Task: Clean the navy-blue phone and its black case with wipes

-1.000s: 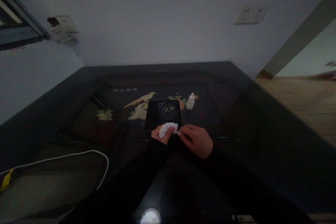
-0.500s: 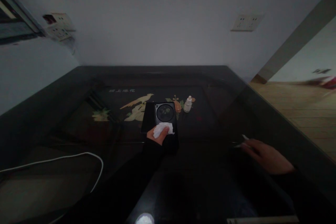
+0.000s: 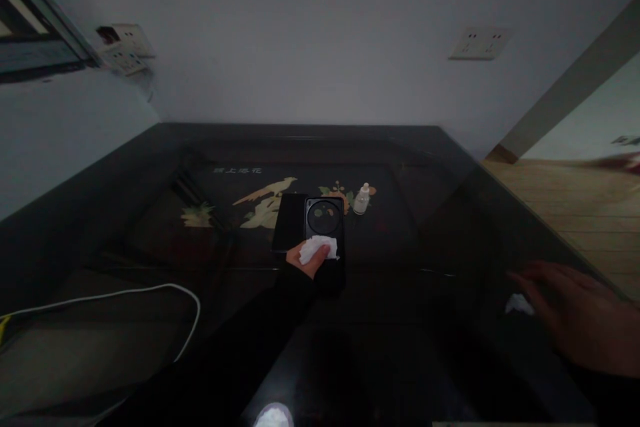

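Observation:
A black phone case [image 3: 340, 213] stands out against the dark tabletop; table decoration shows through its big round cutout. My left hand [image 3: 310, 263] is closed around a crumpled white tissue [image 3: 313, 247], pressed against the case with the thumb on top. A flat black object [image 3: 289, 220] lies beside the case on the left. At the far right, my right hand [image 3: 575, 310] is blurred by motion, its fingers stretched out and apparently holding nothing. A small white scrap [image 3: 519, 304] shows just left of it.
A small white bottle [image 3: 361, 200] stands right of the case. A white cable [image 3: 150, 290] curves across the left side. Wall sockets [image 3: 483, 43] are above the table, and its right edge drops to a wooden floor [image 3: 590, 203].
My right hand has moved right and nearer, away from the thin white piece it held; a white scrap now shows beside it. My left hand keeps its hold; the view has shifted slightly.

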Motion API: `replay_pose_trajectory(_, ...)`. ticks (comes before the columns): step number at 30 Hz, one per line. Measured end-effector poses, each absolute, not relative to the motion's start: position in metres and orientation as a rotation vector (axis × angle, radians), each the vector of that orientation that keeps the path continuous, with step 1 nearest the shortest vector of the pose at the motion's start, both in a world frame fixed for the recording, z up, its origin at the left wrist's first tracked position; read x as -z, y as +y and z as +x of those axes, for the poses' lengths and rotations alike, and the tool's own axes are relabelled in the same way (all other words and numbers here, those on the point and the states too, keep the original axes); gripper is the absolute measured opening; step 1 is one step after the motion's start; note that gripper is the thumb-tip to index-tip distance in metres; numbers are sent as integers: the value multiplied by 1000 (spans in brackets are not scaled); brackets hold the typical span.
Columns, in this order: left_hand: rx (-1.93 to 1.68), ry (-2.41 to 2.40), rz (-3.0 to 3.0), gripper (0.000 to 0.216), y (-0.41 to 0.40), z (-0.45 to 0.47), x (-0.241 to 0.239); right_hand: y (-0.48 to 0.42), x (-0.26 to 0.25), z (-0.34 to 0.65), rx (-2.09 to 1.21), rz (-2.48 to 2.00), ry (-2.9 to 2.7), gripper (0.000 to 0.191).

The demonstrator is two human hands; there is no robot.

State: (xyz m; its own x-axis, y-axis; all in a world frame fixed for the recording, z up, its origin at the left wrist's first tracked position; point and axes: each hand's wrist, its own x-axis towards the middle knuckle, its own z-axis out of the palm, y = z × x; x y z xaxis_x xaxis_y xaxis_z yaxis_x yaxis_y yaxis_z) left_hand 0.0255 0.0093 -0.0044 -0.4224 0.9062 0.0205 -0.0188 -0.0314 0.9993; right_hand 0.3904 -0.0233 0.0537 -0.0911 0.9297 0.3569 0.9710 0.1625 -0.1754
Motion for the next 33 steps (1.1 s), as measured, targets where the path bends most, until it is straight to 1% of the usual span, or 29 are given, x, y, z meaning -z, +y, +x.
replay_pose_trajectory(1,-1551,1481,975,20,9,27,5,-20,-57,359,221,-1727,-2085,26)
replay_pose_trajectory(2,-1547,1472,980,20,8,28,5,-15,-58,326,198,-1600,-2152,27)
replay_pose_trajectory(4,-1538,1453,993,21,7,29,5,-4,-59,260,26,-1327,-2322,26)
replay_pose_trajectory(5,-1534,1442,1001,21,7,29,6,2,-59,232,-47,-1213,-2398,29)
replay_pose_trajectory(8,-1519,1412,1029,22,6,30,7,20,-60,175,-96,-953,-2572,57)
replay_pose_trajectory(9,-1514,1404,1037,22,7,29,7,25,-61,165,-86,-914,-2613,59)
replay_pose_trajectory(10,-1511,1398,1044,22,7,29,7,30,-62,160,-76,-869,-2645,59)
replay_pose_trajectory(13,-1512,1383,1075,23,8,28,8,39,-63,156,-26,-783,-2699,48)
replay_pose_trajectory(16,-1523,1349,1134,23,7,27,10,43,-62,158,-17,-803,-2689,40)
replay_pose_trajectory(19,-1524,1314,1177,31,7,26,12,46,-62,161,-126,-899,-2646,20)
replay_pose_trajectory(22,-1485,1241,1212,41,9,24,10,52,-62,166,-285,-1014,-2516,4)
replay_pose_trajectory(24,-1532,1157,1211,44,14,23,8,57,-62,171,-465,-1068,-2367,4)
replay_pose_trajectory(27,-1748,1094,1072,51,24,22,9,64,-62,176,-971,-1086,-2027,14)
replay_pose_trajectory(29,-1788,1064,897,65,29,21,11,66,-61,175,-1307,-1049,-1798,24)
replay_pose_trajectory(31,-1617,964,725,76,31,22,13,63,-59,170,-1496,-1011,-1714,36)
replay_pose_trajectory(33,-1408,827,579,77,29,24,12,58,-56,164,-1467,-1028,-1797,43)
